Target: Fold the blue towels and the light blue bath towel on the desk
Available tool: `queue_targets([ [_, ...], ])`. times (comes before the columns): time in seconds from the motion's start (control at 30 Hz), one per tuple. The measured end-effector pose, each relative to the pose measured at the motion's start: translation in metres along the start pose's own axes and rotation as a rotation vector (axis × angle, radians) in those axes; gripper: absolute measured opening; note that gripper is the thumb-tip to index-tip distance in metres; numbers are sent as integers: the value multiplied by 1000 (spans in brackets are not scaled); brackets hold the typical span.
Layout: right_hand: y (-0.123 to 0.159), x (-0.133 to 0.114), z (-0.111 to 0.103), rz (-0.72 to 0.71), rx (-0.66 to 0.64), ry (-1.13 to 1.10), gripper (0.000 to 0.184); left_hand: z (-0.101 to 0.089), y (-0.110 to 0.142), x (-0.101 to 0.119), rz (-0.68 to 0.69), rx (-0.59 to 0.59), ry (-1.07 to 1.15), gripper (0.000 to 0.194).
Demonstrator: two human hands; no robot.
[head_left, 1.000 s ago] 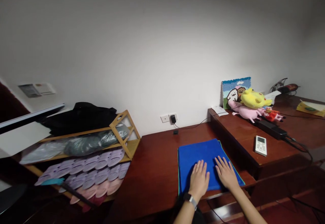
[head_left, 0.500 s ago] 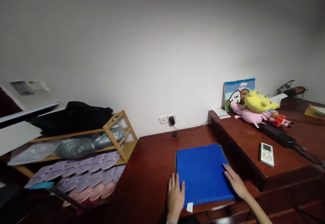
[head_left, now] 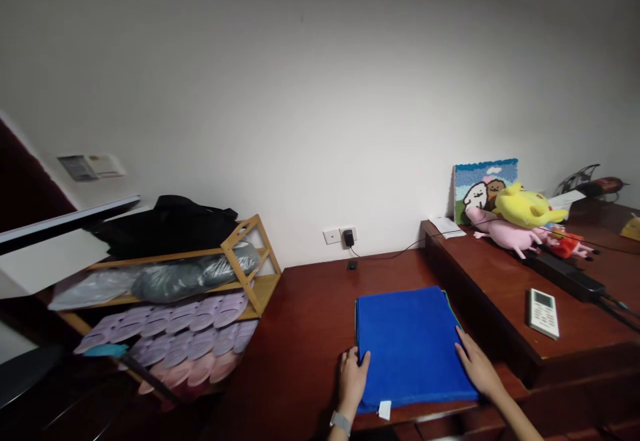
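Note:
A folded blue cloth (head_left: 413, 348) lies flat on the reddish-brown desk, a white tag at its near left corner and a green trim along the side edges. My left hand (head_left: 353, 381) is at the cloth's left edge, thumb apart from slightly bent fingers, the thumb touching the edge. Along the opposite edge, my right hand (head_left: 479, 366) rests with its fingers stretched out, fingertips on the cloth. Neither hand visibly grips the fabric.
On the raised desk (head_left: 505, 281) to the right are a white remote control (head_left: 543, 313), plush toys (head_left: 525, 211), a power strip (head_left: 567, 276) and a dog picture (head_left: 480, 188). Left stands a wooden rack (head_left: 260, 281) with slippers. A plug (head_left: 349, 238) sits in the wall socket.
The left hand's fingers have bent more, having been straighter before. My right hand still lies at the cloth's right edge. The whole view has shifted slightly; the cloth stays folded.

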State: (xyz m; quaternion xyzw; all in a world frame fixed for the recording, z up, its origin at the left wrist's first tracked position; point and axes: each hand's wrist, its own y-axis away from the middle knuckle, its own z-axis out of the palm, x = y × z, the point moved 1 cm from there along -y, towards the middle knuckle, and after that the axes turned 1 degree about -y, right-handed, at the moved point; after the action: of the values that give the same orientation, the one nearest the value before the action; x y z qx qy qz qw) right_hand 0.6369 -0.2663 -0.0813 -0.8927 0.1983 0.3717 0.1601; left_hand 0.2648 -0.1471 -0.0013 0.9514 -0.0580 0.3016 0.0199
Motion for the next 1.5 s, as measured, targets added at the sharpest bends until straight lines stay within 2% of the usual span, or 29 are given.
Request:
queue_targets([
  [0.17,1,-2,1,-3,2,32,87,-8,11,7,25,27,-215,49],
  [0.33,2,-5,4,17,-15,80,87,-22,17,10,17,-50,-233,39],
  [0.47,12,-19,16,22,-26,120,83,-35,18,-1,15,-66,-247,38],
  [0.6,33,-62,45,-11,-54,156,81,-61,18,-35,-17,-60,-301,41],
  [0.77,60,-137,93,-39,-100,272,74,-109,20,-98,-99,-8,-345,39],
  [0.87,67,-166,104,-18,-105,406,70,-128,25,-127,-116,25,-325,37],
  [0.93,68,-177,100,-10,-78,484,68,-132,28,-131,-65,124,-354,38],
  [1.0,68,-183,93,-61,-45,498,65,-128,32,-118,43,256,-381,40],
  [1.07,69,-186,89,-135,-47,461,64,-114,35,-87,190,307,-355,42],
  [1.1,70,-186,89,-149,-67,437,64,-103,37,-67,268,284,-320,43],
  [1.23,75,-174,98,-78,-166,344,68,-42,50,18,520,50,-205,48],
  [1.3,77,-166,103,-77,-193,314,69,-14,57,46,595,-50,-170,53],
  [1.33,77,-162,105,-93,-195,305,69,-4,60,52,605,-83,-160,55],
  [1.4,77,-158,107,-121,-181,295,70,4,63,51,583,-109,-157,57],
  [1.5,77,-159,107,-120,-147,286,70,-13,62,18,487,-70,-215,60],
])
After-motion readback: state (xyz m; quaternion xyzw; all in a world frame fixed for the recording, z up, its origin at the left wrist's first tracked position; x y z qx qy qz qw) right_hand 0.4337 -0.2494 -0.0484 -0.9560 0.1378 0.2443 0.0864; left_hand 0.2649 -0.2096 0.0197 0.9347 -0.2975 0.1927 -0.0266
